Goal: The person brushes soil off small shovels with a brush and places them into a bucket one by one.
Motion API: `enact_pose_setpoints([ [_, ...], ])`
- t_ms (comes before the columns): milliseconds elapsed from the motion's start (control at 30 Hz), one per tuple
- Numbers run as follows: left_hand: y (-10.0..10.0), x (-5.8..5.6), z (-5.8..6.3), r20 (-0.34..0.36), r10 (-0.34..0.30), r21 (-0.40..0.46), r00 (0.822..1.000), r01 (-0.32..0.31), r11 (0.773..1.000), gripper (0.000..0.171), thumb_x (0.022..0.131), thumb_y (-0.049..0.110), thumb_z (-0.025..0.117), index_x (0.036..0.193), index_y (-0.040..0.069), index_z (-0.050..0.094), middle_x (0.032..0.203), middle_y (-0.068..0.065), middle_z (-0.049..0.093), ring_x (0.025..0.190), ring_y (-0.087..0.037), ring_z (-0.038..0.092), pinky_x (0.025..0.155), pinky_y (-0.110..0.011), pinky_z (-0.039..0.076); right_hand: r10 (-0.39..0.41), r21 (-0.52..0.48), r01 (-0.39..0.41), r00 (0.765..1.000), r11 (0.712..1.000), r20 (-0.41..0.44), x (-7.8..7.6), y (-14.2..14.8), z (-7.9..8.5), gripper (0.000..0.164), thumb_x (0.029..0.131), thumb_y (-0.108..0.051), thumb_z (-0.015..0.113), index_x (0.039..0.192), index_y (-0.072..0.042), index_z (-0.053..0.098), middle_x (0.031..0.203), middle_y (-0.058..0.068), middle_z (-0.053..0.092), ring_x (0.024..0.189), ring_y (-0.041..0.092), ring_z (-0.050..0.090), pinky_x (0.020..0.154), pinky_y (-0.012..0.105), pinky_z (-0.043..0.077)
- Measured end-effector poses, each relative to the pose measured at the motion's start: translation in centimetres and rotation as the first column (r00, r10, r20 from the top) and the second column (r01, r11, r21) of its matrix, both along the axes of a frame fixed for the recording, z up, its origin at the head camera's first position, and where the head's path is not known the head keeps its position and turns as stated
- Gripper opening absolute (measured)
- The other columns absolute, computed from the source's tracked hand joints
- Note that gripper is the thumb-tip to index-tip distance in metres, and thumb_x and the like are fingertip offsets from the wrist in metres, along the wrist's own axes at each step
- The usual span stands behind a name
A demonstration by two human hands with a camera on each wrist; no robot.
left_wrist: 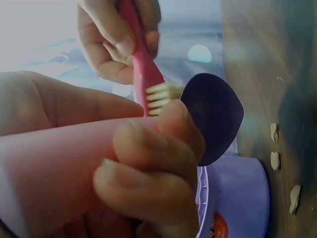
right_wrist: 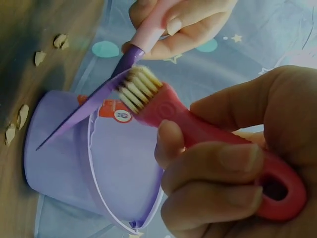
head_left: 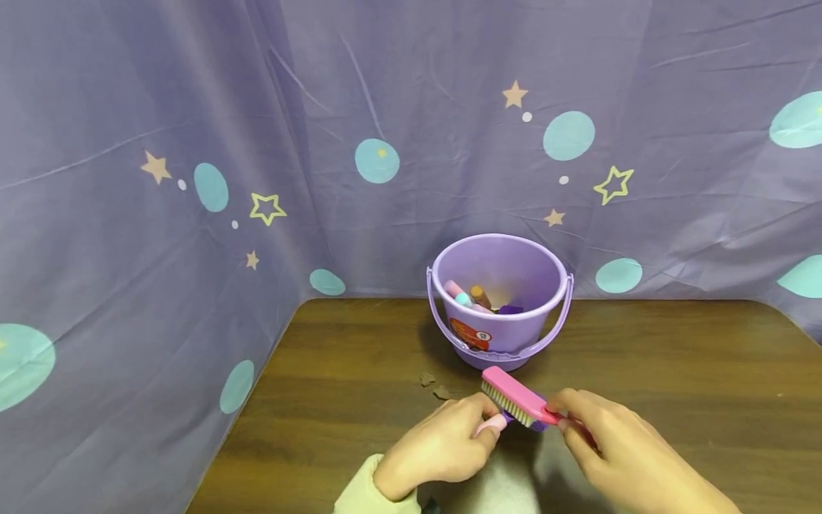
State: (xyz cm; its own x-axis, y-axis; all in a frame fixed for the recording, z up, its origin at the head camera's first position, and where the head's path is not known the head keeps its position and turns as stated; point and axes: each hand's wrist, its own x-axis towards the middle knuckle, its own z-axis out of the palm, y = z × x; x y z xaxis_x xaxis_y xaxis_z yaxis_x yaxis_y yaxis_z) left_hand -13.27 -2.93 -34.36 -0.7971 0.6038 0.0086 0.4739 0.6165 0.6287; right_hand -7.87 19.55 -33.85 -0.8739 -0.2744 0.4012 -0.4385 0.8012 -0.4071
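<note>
My left hand (head_left: 443, 439) grips the pink handle of a small trowel (right_wrist: 86, 110), whose purple blade points away from me over the table. In my right hand (head_left: 619, 435) is a pink scrub brush (head_left: 511, 389), held by its handle. Its pale bristles (right_wrist: 138, 89) lie against the blade near the neck in the right wrist view. From the head view, the brush covers most of the blade. Both hands are close together in front of a light purple bucket (head_left: 472, 337).
Inside the bucket are a pink-and-teal handle (head_left: 461, 298), a brown piece (head_left: 479, 295) and something dark purple. Several small brown flakes (head_left: 441, 392) lie on the wooden table (head_left: 359, 357) before it. A purple patterned curtain (head_left: 417, 86) hangs behind and at the left.
</note>
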Motion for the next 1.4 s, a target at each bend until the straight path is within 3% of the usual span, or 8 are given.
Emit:
enact_pose_setpoints([
  [467, -0.1, -0.3, 0.2, 0.002, 0.015, 0.001, 1.0, -0.015, 1.0, 0.012, 0.097, 0.026, 0.053, 0.093, 0.016, 0.059, 0.069, 0.01, 0.049, 0.061, -0.004, 0.047, 0.059, -0.023, 0.04, -0.053, 0.04, 0.054, 0.998, 0.998, -0.012, -0.1, -0.4, -0.5, 0.039, 0.075, -0.004, 0.065, 0.084, -0.036, 0.046, 0.066, -0.021, 0.034, 0.058, -0.004, 0.036, 0.053, 0.02, 0.03],
  [700, -0.2, -0.2, 0.4, 0.004, 0.018, -0.014, 1.0, -0.018, 1.0, 0.013, 0.097, 0.026, 0.053, 0.096, 0.015, 0.06, 0.069, 0.01, 0.05, 0.062, -0.004, 0.048, 0.06, -0.023, 0.041, -0.063, 0.043, 0.065, 0.996, 0.997, -0.056, -0.5, 0.1, -0.8, 0.038, 0.074, -0.001, 0.063, 0.084, -0.036, 0.05, 0.068, -0.021, 0.036, 0.059, -0.003, 0.038, 0.053, 0.02, 0.031],
  [1200, -0.5, -0.3, 0.7, -0.025, 0.015, -0.035, 1.0, -0.016, 0.999, 0.014, 0.095, 0.028, 0.054, 0.1, 0.017, 0.061, 0.072, 0.012, 0.051, 0.066, -0.003, 0.05, 0.064, -0.023, 0.042, -0.172, 0.07, 0.168, 0.984, 0.983, 0.055, -1.3, 0.9, -1.1, 0.032, 0.076, -0.004, 0.061, 0.084, -0.034, 0.053, 0.065, -0.017, 0.038, 0.061, 0.002, 0.041, 0.049, 0.025, 0.03],
  [1400, -0.8, 0.0, 0.9, -0.003, 0.016, -0.022, 1.0, -0.016, 1.0, 0.012, 0.095, 0.027, 0.055, 0.098, 0.017, 0.06, 0.072, 0.012, 0.051, 0.068, -0.004, 0.05, 0.066, -0.022, 0.042, -0.212, 0.094, 0.202, 0.972, 0.975, 0.101, -1.5, 1.3, -1.5, 0.028, 0.076, -0.006, 0.061, 0.085, -0.032, 0.054, 0.064, -0.014, 0.038, 0.06, 0.004, 0.04, 0.049, 0.027, 0.03],
])
